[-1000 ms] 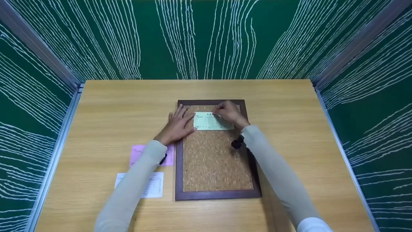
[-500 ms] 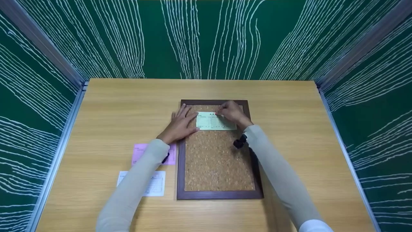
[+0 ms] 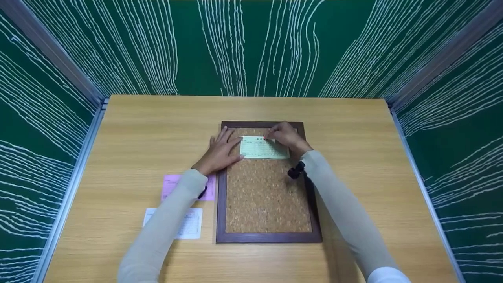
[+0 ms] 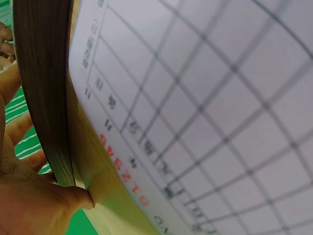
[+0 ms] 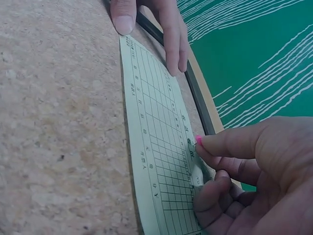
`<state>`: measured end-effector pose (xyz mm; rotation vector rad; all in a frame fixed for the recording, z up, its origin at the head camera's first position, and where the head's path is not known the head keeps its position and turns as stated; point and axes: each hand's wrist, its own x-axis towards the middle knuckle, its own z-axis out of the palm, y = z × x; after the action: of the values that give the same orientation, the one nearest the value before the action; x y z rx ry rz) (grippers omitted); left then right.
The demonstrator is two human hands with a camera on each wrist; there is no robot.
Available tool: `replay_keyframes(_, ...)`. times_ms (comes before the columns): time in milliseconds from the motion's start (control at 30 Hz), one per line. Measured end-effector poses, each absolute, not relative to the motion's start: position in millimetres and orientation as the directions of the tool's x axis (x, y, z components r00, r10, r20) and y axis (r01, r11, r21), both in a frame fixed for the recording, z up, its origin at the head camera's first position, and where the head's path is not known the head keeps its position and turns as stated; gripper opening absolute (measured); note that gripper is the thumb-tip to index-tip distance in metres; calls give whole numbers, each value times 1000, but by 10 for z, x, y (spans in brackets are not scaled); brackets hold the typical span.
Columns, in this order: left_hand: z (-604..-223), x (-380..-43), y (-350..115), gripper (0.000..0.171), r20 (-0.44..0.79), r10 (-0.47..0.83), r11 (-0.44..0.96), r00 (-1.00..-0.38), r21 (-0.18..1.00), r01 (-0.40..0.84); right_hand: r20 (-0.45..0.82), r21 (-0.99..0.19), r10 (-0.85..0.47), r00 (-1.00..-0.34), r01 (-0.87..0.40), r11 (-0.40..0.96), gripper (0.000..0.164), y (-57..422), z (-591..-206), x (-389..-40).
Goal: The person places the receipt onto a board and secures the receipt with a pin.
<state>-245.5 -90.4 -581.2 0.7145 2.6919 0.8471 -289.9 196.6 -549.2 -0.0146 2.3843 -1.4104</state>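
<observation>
A corkboard [image 3: 267,196] with a dark frame lies on the table, a pale green printed slip [image 3: 259,149] flat across its upper part. My left hand [image 3: 220,154] spreads its fingers over the board's left frame, thumb and forefinger tips touching the slip's left edge. My right hand [image 3: 289,137] is at the slip's top edge, the other fingers curled. Its thumb and forefinger pinch a small pink push pin [image 5: 198,140], close over the paper in the right wrist view. The right hand covers the slip's upper right corner in the head view.
Left of the board lie a pink slip [image 3: 208,188] and, nearer, a white printed slip [image 3: 192,224], both partly under the left forearm. The white slip fills much of the left wrist view. Green walls with white lines enclose the wooden table [image 3: 157,129].
My right fingers have shifted slightly right at the slip's top edge, and the pin's pink head now shows more. The left hand keeps its place on the slip. The head view has shifted slightly.
</observation>
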Motion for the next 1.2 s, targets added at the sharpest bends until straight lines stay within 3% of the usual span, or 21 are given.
replay_keyframes(533, -5821, -2458, -902, 75, -84, 504, 741, -860, 553, 380, -287, -810, -189, -939, 133, 571, 29, 1893, -5548, -2921)
replay_keyframes(767, -5834, -2446, -894, 76, -87, 505, 737, -859, 561, 377, -288, -808, -169, -942, 145, 570, 25, 1901, -5556, -2902)
replay_keyframes(1200, -5841, -2447, -898, 74, -69, 508, 722, -858, 577, 381, -276, -795, -148, -950, 139, 591, 37, 1891, -5592, -2884)
